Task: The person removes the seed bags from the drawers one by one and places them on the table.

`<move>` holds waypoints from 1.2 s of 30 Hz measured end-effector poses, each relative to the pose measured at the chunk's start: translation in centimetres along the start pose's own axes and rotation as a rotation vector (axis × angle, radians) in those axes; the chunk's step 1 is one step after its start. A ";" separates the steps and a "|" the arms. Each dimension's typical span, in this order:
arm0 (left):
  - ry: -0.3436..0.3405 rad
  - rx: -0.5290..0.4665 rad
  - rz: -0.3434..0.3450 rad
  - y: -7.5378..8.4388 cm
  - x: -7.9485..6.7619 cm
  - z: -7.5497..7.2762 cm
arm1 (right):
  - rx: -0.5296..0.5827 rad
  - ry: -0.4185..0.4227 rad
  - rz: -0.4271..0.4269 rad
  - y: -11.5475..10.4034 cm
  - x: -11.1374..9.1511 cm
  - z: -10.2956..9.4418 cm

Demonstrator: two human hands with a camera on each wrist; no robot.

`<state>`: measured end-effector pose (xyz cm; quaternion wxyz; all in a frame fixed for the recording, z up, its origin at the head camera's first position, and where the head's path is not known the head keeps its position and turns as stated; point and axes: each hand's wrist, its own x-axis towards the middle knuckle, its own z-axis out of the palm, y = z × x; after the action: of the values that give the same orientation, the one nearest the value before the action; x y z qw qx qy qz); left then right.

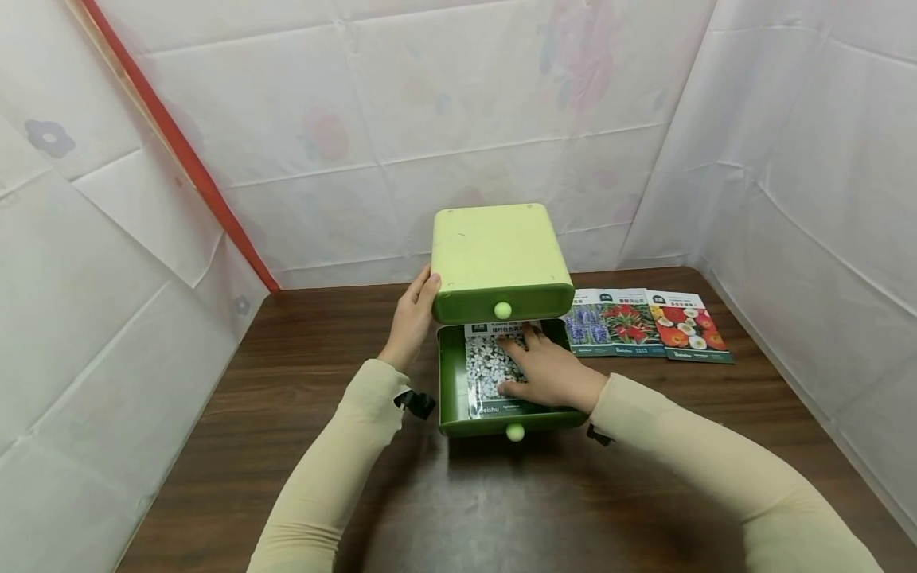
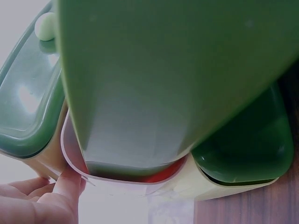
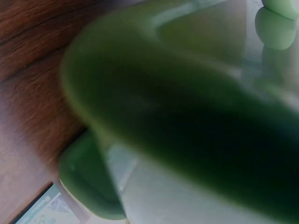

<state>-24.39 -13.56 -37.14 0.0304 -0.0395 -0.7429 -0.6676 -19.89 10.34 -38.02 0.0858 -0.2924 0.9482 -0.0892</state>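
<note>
A small drawer cabinet (image 1: 501, 243) with a pale yellow-green top and green drawer fronts stands on the table. One drawer (image 1: 451, 382) below the top one is pulled out, its round knob (image 1: 515, 432) facing me. Inside lies a seed packet (image 1: 487, 370) printed with white flowers. My right hand (image 1: 548, 370) reaches into this drawer, fingers spread over the packet and touching it. Against the cabinet's left side rests my left hand (image 1: 411, 318), fingertips near the top drawer's front corner; the left wrist view shows its fingers (image 2: 70, 186) touching the casing.
More seed packets, with purple and red flowers (image 1: 623, 322) and with poppy-like flowers (image 1: 691, 326), lie right of the cabinet. The left wrist view shows another green drawer (image 2: 247, 144) under the pulled-out one. White sheeting (image 1: 466, 143) hangs behind the wooden table (image 1: 322, 358).
</note>
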 end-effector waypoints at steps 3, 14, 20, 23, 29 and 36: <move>0.000 0.003 0.003 0.0 0.0 0.0 | -0.004 -0.006 0.021 -0.1 0.1 0.1; 0.004 0.007 0.009 -0.1 0.0 0.0 | -0.045 -0.013 0.011 -0.2 0.2 0.0; 0.014 0.026 0.000 -0.1 -0.1 0.0 | 0.008 0.007 -0.037 -0.3 0.5 0.3; 0.016 0.023 -0.002 -0.1 -0.1 0.0 | 0.037 0.015 -0.050 -0.3 0.6 0.5; 0.004 -0.008 -0.007 -0.1 0.0 0.0 | 0.133 0.041 -0.026 -0.4 0.7 0.4; -0.016 0.000 -0.016 0.3 -0.1 -0.1 | 0.166 0.039 -0.023 -0.3 0.8 0.4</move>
<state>-24.28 -13.60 -36.80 0.0190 -0.0389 -0.7435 -0.6673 -20.33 9.58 -38.42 0.0902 -0.2935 0.9356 -0.1740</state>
